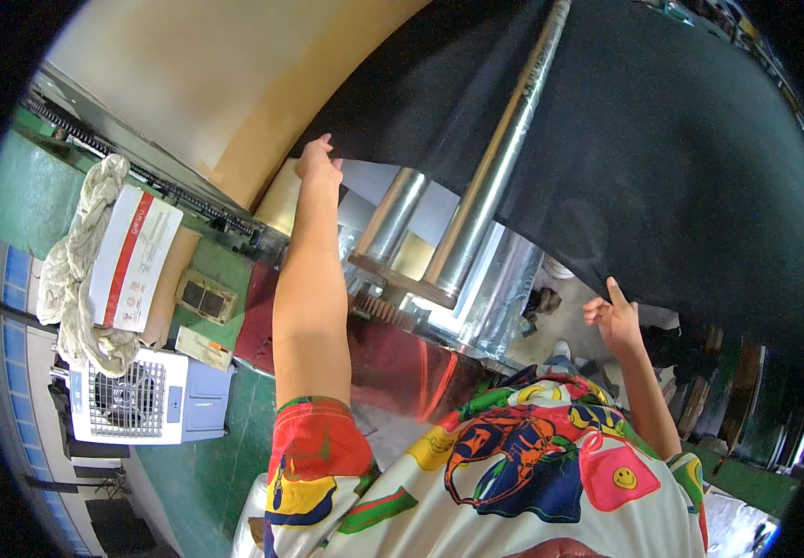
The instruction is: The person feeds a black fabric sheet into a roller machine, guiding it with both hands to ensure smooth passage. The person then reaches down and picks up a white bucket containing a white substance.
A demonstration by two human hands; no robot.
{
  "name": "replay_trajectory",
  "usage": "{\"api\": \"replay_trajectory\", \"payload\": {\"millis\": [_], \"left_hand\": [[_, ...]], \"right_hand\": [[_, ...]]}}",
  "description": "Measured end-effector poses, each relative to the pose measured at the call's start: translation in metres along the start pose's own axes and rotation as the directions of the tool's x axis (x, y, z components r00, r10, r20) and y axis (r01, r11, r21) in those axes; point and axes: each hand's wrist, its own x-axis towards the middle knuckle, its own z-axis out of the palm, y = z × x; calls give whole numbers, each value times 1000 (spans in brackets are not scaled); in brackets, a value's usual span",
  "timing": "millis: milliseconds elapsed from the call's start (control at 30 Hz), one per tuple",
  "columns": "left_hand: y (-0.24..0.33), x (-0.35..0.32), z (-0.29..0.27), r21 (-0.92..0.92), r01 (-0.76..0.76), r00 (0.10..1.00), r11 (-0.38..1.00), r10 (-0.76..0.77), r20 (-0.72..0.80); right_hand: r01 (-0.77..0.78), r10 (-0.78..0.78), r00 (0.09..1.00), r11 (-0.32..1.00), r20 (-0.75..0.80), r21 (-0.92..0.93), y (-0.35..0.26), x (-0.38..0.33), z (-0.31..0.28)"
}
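A wide black sheet (671,167) stretches across the upper right, passing behind a long shiny metal roller (504,139). My left hand (318,160) reaches out to the sheet's left edge, beside a large cream-coloured roll (197,84), and its fingers close on that edge. Further right, my right hand (616,324) is at the sheet's near edge. Its index finger points up against the black material, while the other fingers are apart and hold nothing. A shorter metal roller (397,219) stands between my arms, with a toothed gear (383,310) below it.
On the green machine frame (34,191) at left lie a twisted cloth rope (76,288) and a white box with a red stripe (137,260). A white-and-blue fan unit (132,395) stands below. Red cords (434,381) hang near my body; dark bars (727,391) lie at right.
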Motion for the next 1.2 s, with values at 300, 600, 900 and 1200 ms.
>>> {"api": "replay_trajectory", "payload": {"millis": [300,600,900,1200], "left_hand": [[-12,-30,24,211,-33,948,977,-36,316],[-15,6,9,85,157,923,984,-177,343],[-12,14,4,91,90,989,992,-100,107],[-6,-6,6,13,73,981,997,-74,181]], "right_hand": [[62,-24,979,981,201,-185,6,12,34],[-76,115,940,988,321,-131,7,26,88],[-126,165,902,984,399,-124,13,49,141],[-72,138,839,987,527,-143,-2,68,151]]}}
